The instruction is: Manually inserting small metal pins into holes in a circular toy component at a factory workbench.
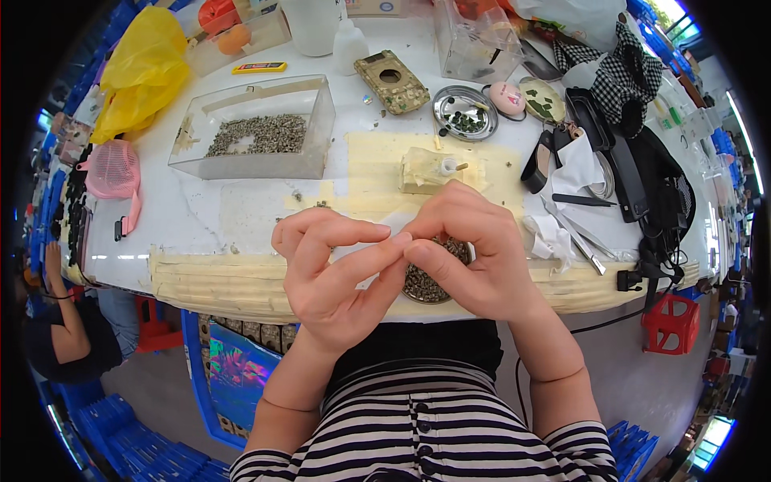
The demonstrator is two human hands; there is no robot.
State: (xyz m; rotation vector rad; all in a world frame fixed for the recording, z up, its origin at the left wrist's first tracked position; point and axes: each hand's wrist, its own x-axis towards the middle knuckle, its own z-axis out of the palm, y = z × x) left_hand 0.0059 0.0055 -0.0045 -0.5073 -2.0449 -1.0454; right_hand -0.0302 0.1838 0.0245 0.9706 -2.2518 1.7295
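Observation:
My left hand (341,277) and my right hand (478,249) meet at the fingertips above the table's near edge. The thumbs and index fingers of both are pinched together. Whatever is between them is too small or hidden to make out. Partly covered by my right hand, a round dish (427,283) of small grey-brown pieces sits just below. Beyond my fingers stands a tape-covered block (422,170) with a white, round piece and a thin brown stick on top.
A clear box (321,153) of small grey pieces stands at left. Farther back are a camouflage-patterned block (392,80), a metal dish (466,123) with dark green pieces, and a white bottle (350,48). Tweezers (580,241), tissue (549,239) and black straps (634,181) lie at right.

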